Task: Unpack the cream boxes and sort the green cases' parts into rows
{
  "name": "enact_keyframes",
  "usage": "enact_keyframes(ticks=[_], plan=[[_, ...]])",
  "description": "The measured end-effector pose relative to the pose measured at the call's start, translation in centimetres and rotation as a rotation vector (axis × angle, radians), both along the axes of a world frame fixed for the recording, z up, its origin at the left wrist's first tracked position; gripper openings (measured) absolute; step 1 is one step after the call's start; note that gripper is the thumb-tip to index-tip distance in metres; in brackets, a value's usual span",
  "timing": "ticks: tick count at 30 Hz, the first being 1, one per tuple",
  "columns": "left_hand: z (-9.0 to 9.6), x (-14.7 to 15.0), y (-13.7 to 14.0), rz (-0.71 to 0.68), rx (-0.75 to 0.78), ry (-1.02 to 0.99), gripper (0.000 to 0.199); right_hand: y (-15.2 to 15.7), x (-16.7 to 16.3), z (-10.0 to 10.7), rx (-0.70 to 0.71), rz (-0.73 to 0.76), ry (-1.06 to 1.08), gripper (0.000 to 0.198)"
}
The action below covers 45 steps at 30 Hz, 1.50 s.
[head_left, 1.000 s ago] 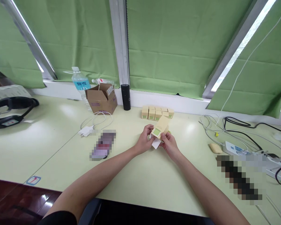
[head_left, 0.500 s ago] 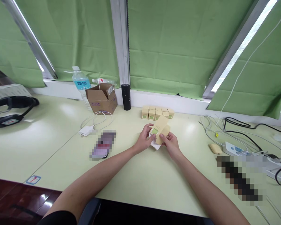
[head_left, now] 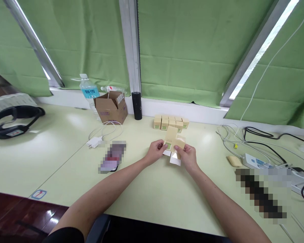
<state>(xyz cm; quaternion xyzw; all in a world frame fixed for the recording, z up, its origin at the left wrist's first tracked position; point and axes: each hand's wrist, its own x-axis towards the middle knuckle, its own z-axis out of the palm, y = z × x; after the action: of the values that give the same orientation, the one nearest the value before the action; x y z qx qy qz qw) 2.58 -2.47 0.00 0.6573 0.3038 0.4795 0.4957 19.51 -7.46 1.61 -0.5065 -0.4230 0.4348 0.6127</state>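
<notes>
Between my hands, above the table, is a small tan cardboard box (head_left: 171,135) that is partly unfolded, with a green square on its front and pale flaps hanging at its lower end. My left hand (head_left: 155,151) pinches its left edge near the green square, thumb in front. My right hand (head_left: 187,155) grips the right panel, its thumb pressed on the front and the other fingers behind. Just beyond stands a cluster of several small tan boxes (head_left: 157,122) with similar green squares, close together near the wall.
Left of my hands lie a blurred phone (head_left: 113,157) and a white charger (head_left: 94,142) with its cable. Behind stand a brown carton (head_left: 111,109), a water bottle (head_left: 89,91) and a black cylinder (head_left: 136,106). At right are a power strip (head_left: 254,161) and tangled cables.
The cardboard box has been turned more upright and spread flatter, its lower flaps now showing apart. My right hand has shifted slightly right; both hands keep their grip.
</notes>
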Motion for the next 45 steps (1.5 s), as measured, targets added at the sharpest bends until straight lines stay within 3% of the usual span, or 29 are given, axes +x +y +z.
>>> enact_keyframes(ticks=[11,16,20,23,29,32,34,37,41,45], plan=[[0.3,-0.3,0.6,0.066,0.047,0.121,0.052,-0.2,-0.3,0.2,0.005,0.016,-0.019,0.055],[0.9,-1.7,3.2,0.281,0.069,0.236,0.049,0.0,-0.3,0.0,-0.074,0.094,-0.041,0.071],[2.3,-5.4,6.4,0.532,0.058,0.493,0.045,-0.1,-0.5,-0.5,-0.125,0.166,-0.126,0.061],[3.0,-7.8,7.7,0.611,0.071,0.742,0.041,-0.2,-0.6,-1.0,-0.122,0.214,-0.198,0.05],[3.0,-9.0,7.5,0.697,0.137,1.055,0.024,-0.3,-0.8,-1.1,-0.122,0.245,-0.272,0.042],[3.6,-8.5,6.7,0.77,0.246,1.162,0.033,-0.3,-0.8,-1.0,-0.113,0.257,-0.3,0.041],[4.1,-7.7,6.2,0.753,0.353,1.212,0.04,-0.3,-0.8,-1.0,-0.11,0.257,-0.308,0.041],[3.6,-6.0,5.1,0.545,0.42,1.194,0.047,-0.2,-0.8,-1.2,-0.104,0.257,-0.308,0.041],[0.8,-3.6,3.8,0.394,0.388,1.208,0.059,-0.1,-0.8,-1.5,-0.091,0.261,-0.292,0.041],[-1.4,-3.1,3.7,0.336,0.35,1.215,0.068,-0.1,-0.9,-1.7,-0.08,0.256,-0.301,0.037]])
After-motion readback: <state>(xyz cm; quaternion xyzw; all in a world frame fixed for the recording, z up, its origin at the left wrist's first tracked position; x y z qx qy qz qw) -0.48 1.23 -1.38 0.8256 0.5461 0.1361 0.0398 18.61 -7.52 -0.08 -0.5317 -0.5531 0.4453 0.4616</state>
